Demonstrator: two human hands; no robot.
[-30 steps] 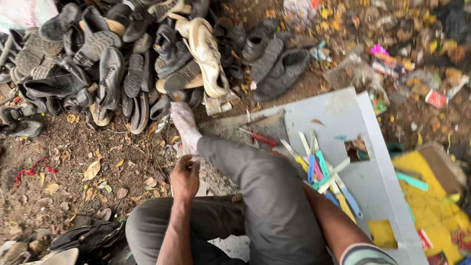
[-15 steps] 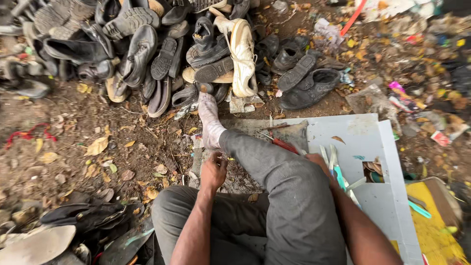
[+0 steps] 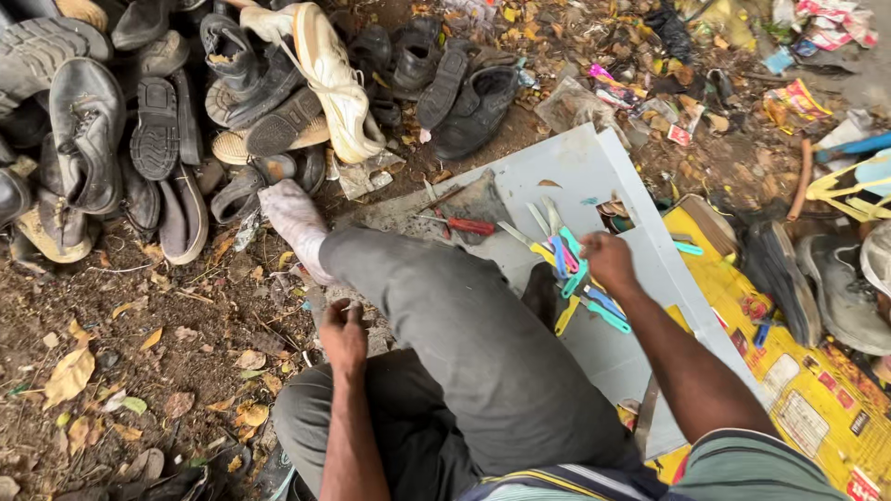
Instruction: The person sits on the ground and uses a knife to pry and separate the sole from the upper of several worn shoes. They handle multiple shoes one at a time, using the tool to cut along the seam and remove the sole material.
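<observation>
Two hands are working: the right hand [image 3: 608, 263] is resting on coloured-handled tools [image 3: 574, 269] lying on the grey board [image 3: 594, 176], fingers curled, grip unclear; the left hand [image 3: 343, 332] is curling beside the knee.

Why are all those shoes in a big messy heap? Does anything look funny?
Yes. The shoe pile is a jumble, many shoes tipped over, soles showing. One cream sneaker lies on its side on top. Scraps and wrappers are scattered on the dirt. The right hand reaches among colourful tools.

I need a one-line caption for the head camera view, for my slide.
Seated person's right hand reaches coloured tools on a grey board; left hand near the ground.
</observation>
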